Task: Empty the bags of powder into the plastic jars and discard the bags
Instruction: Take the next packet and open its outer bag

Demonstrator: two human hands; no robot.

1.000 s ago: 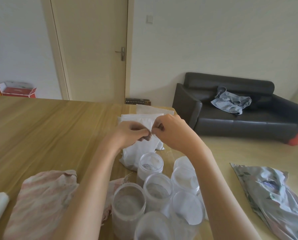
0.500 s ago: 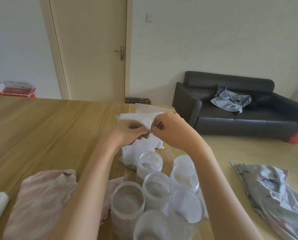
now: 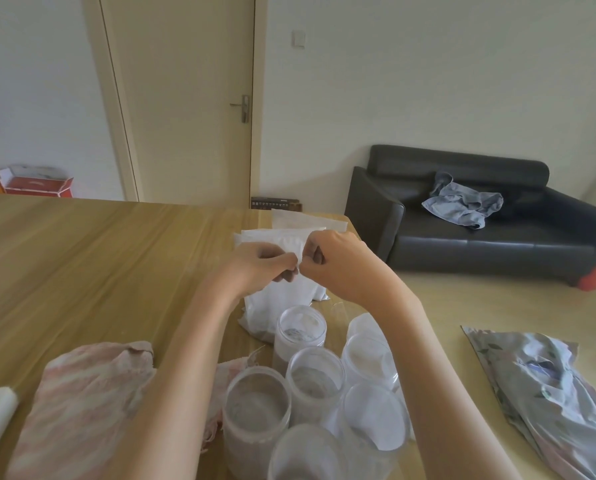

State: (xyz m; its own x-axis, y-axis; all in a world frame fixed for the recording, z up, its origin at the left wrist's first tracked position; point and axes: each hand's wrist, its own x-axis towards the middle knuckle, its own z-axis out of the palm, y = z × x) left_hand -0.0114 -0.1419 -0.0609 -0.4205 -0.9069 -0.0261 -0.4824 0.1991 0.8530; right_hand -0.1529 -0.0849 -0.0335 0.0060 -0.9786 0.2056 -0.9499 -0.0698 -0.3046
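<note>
Comparing against a second ago: barely anything moved. Both hands hold the same spot on the bag's top edge, so the tear hasn't started and nothing's poured. Left hand point(image 3: 258, 265) and right hand point(image 3: 334, 261) have fingers point(image 3: 291, 263) curled tight together, pinching the white powder bag point(image 3: 282, 289) at its upper corner. Bag hangs above the surface point(image 3: 99, 258), just behind the open plastic jars point(image 3: 310, 379).

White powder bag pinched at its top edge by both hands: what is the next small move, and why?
Probably pull the hands apart to tear the top open. The left hand and right hand pinch the same spot on the white plastic powder bag, which looks still sealed, and the open clear plastic jars stand right below.
</note>
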